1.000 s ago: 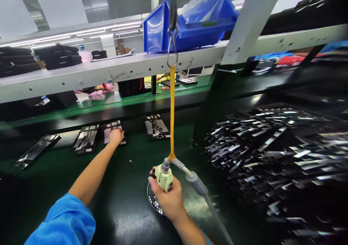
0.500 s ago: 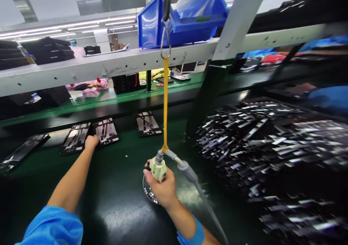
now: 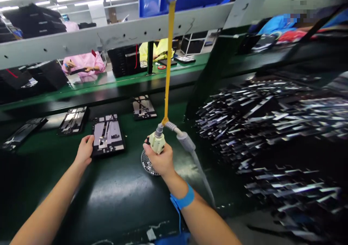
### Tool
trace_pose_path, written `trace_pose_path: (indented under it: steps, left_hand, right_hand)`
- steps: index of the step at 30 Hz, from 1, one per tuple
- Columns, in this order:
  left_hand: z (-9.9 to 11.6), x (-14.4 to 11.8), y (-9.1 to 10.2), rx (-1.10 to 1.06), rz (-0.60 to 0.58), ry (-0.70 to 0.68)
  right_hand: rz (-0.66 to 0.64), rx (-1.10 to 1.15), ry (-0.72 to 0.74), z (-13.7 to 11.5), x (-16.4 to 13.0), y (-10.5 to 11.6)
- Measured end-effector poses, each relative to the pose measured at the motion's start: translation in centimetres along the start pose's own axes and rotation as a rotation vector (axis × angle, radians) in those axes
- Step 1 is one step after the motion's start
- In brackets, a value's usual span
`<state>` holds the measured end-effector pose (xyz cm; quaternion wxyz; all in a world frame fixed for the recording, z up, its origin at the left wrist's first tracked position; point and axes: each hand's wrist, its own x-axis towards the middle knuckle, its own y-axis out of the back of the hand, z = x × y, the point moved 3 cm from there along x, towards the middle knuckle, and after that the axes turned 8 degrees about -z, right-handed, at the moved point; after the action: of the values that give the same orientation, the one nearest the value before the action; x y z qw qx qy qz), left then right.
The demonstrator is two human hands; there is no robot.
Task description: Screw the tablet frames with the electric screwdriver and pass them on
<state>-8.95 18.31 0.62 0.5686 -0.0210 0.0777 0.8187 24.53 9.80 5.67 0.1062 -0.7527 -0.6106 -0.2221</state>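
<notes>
- A dark device frame (image 3: 22,133) is seen at the far left of the green counter (image 3: 54,154), lying flat and partly in shadow.
- A second frame (image 3: 73,119) is noted just to its right, also flat, well clear of both hands.
- The left hand (image 3: 85,151) is laid against the left edge of a third frame, the near frame (image 3: 108,134); the grip is spread, fingers curled over that edge, thumb toward the near side. Whether the frame is lifted cannot be told; it appears to rest on the counter.
- A fourth frame (image 3: 143,107) is recorded farther back, between the near frame and the yellow strap (image 3: 168,63).
- The right hand (image 3: 160,159) is closed round a pale green power screwdriver (image 3: 157,141), held upright; the grip is pressed together about the tool body. A blue wrist strap (image 3: 185,199) is worn on that arm.
- The screwdriver is hung from the yellow strap, which runs up to a metal hook at the top edge. A grey cable (image 3: 190,150) leaves the tool top and falls to the right.
- A round perforated metal dish (image 3: 146,163) is seen on the counter just under and behind the right hand.
- A large heap of dark, shiny flat parts (image 3: 266,129) is spread over the right side, blurred.
- Beyond the shelf rail (image 3: 108,38), a person in pink (image 3: 83,63) is seated at another line.
</notes>
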Motion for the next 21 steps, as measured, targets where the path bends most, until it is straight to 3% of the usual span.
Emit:
trace_pose_path:
  steps: [5,8,10,13,16,18,21]
  left_hand:
    - [-4.2,-12.5,1.2,-0.037,-0.083,0.150]
    - [-4.5,-16.2,2.0,0.097,-0.156,0.143]
    - [-3.4,-16.9,2.8,0.383,-0.239,0.028]
    - [-0.2,-16.8,3.0,0.829,-0.374,-0.381]
    - [2.7,-16.8,0.8,1.068,-0.730,-0.784]
    - [3.8,-16.9,-1.0,1.217,-0.959,-0.894]
    - [4.6,-17.0,-2.8,1.364,-1.074,-0.951]
  right_hand:
    - [-0.001,0.036,-0.032,0.0,-0.1,-0.3]
    - [-0.001,0.054,-0.035,0.1,-0.2,-0.4]
    - [0.003,0.067,-0.030,0.1,-0.3,-0.4]
    - [-0.002,0.082,-0.011,0.1,-0.3,-0.6]
    - [-0.003,0.091,0.005,0.1,-0.3,-0.7]
    - [0.001,0.093,0.010,0.1,-0.3,-0.8]
    - [0.003,0.097,0.010,0.1,-0.3,-0.9]
